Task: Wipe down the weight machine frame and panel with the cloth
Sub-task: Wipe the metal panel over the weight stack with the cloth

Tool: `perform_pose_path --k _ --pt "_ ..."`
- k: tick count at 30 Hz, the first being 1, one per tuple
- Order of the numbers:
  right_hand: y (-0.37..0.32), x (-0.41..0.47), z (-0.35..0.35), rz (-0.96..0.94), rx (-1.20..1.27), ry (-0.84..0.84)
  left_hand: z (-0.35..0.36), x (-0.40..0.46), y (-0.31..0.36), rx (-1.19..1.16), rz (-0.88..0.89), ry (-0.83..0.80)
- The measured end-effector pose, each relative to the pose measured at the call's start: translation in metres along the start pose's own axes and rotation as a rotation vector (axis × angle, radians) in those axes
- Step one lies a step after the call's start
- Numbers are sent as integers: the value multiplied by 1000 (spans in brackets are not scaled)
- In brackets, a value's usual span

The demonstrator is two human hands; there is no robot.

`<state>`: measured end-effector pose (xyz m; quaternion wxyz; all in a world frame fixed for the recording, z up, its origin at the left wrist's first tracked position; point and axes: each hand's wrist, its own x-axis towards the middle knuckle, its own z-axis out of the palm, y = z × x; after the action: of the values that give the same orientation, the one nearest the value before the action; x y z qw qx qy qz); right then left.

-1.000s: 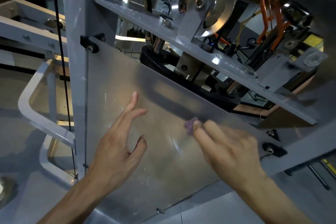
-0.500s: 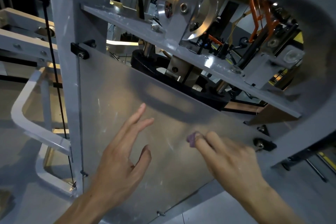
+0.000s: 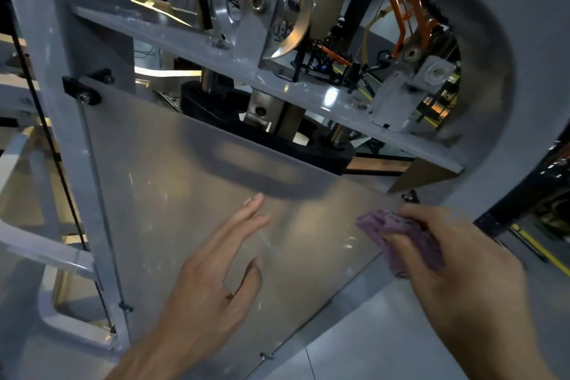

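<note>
A frosted translucent panel (image 3: 172,188) fills the middle of the view, bolted to the grey weight machine frame (image 3: 49,49). My right hand (image 3: 456,259) grips a folded purple cloth (image 3: 401,237) near the panel's right edge, with the cloth now turned up so its face shows. My left hand (image 3: 216,271) is spread with straight fingers in front of the panel's middle; whether it touches the surface is unclear.
A grey crossbar (image 3: 277,77) slants above the panel, with a shiny pulley wheel (image 3: 271,6) and a black weight plate (image 3: 246,129) behind it. A black cable (image 3: 46,120) runs down the left upright. White tubular bars (image 3: 34,250) stand at left. Grey floor lies below.
My right hand has slid right across the panel to its right edge and turned, showing far more of the purple cloth. My left hand stays spread in front of the panel's middle.
</note>
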<state>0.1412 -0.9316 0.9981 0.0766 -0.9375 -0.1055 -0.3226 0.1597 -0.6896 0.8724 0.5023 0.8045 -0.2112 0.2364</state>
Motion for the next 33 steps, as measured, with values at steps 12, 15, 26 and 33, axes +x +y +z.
perform_pose_path --k 12,15,26,33 --pt "0 -55 39 84 71 -109 7 0 -2 11 -13 -25" --pt "-4 -53 36 193 299 -101 6 0 -1 19 -17 -31" --pt "-22 -29 33 247 617 -70 5 0 0 25 -54 -64" --pt "-37 -10 37 104 392 150 6 2 -3 42 -11 -54"
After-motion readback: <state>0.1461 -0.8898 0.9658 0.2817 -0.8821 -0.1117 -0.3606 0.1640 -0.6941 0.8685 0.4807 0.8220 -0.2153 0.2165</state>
